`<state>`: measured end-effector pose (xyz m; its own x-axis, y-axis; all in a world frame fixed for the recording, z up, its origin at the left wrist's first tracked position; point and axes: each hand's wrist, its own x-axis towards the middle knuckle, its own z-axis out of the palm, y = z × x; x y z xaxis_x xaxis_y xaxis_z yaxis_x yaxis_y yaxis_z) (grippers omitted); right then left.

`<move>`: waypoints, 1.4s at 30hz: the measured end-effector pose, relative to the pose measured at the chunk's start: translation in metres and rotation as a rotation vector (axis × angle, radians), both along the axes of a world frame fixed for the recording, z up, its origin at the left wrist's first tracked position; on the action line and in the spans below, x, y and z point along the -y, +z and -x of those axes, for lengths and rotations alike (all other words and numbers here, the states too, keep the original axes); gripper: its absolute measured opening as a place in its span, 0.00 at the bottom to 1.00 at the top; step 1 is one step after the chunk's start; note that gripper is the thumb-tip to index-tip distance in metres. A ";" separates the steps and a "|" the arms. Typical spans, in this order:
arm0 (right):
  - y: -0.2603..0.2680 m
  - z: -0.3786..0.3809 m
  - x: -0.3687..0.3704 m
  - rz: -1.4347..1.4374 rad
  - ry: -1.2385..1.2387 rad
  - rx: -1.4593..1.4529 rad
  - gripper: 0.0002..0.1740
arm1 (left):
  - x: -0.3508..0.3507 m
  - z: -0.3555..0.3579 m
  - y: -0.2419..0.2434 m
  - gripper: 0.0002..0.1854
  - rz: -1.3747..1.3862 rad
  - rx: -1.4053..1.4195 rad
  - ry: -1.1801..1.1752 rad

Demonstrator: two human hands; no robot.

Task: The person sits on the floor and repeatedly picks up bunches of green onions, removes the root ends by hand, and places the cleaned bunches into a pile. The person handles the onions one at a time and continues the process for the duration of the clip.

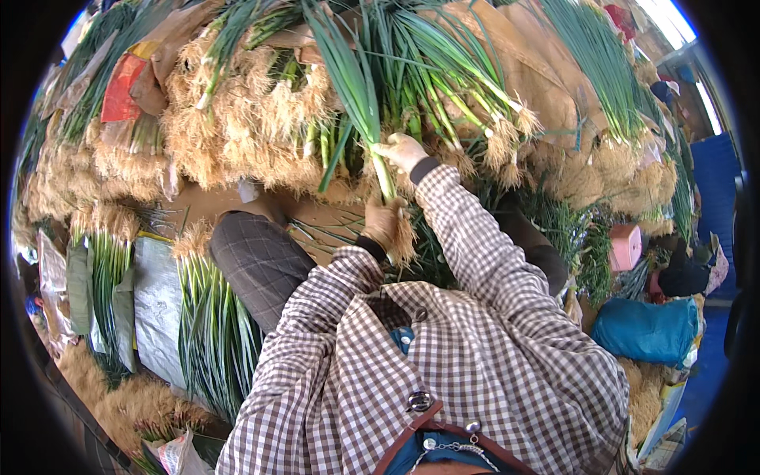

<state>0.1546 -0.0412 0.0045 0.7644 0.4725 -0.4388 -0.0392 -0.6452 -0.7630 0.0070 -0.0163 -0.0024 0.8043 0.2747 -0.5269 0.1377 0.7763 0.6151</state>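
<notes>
A large green onion (383, 172) lies slanted in front of me, its leaves pointing up the view and its roots down. My left hand (382, 222), in a soiled glove, is closed around the white base just above the roots (404, 240). Higher on the same stalk, my right hand (404, 152), in a paler glove, pinches it where the leaves begin. Just beyond my right hand, loose green onions (442, 110) fan out over the pile, their roots to the right. Whether one stalk or more is in my grip is partly hidden by the fingers.
Rooted onion bundles (237, 130) form a long heap across the far side. Tied bundles (208, 314) lie at my left beside a silvery sheet (157, 309). Leaf trimmings (558, 237), a pink container (625, 247) and a blue wrapped bundle (647, 329) are at my right. A person (686, 270) is near the right edge.
</notes>
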 end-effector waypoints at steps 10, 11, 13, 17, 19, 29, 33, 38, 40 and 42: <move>0.009 0.055 0.009 -0.463 -0.370 0.033 0.07 | -0.010 -0.003 -0.015 0.15 -0.072 -0.127 0.089; 0.004 0.061 0.018 -0.446 -0.329 0.124 0.07 | -0.011 -0.003 -0.012 0.15 -0.023 -0.143 0.073; 0.005 0.073 0.034 -0.462 -0.314 0.180 0.06 | -0.023 -0.003 -0.007 0.14 -0.018 -0.104 0.053; 0.026 0.089 0.053 -0.968 -0.329 -0.055 0.06 | -0.042 -0.002 -0.006 0.16 0.077 0.056 -0.236; 0.039 0.088 0.055 -1.026 -0.240 -0.027 0.08 | -0.047 0.000 0.004 0.18 0.396 0.323 -0.218; 0.066 0.134 0.072 -1.125 -0.592 -0.278 0.05 | -0.041 -0.032 -0.009 0.12 0.136 0.152 -0.219; 0.072 0.151 0.095 -1.180 -0.697 -0.357 0.06 | -0.040 -0.036 -0.029 0.10 0.077 -0.037 -0.080; 0.066 0.158 0.162 -0.950 -0.654 -0.191 0.09 | -0.075 -0.040 -0.027 0.11 0.086 0.099 -0.179; -0.008 0.143 0.217 -0.029 -0.163 0.245 0.10 | -0.063 -0.034 -0.006 0.10 0.161 0.071 -0.184; -0.010 0.132 0.212 0.747 0.275 0.404 0.13 | -0.076 -0.031 -0.025 0.08 0.140 0.103 -0.334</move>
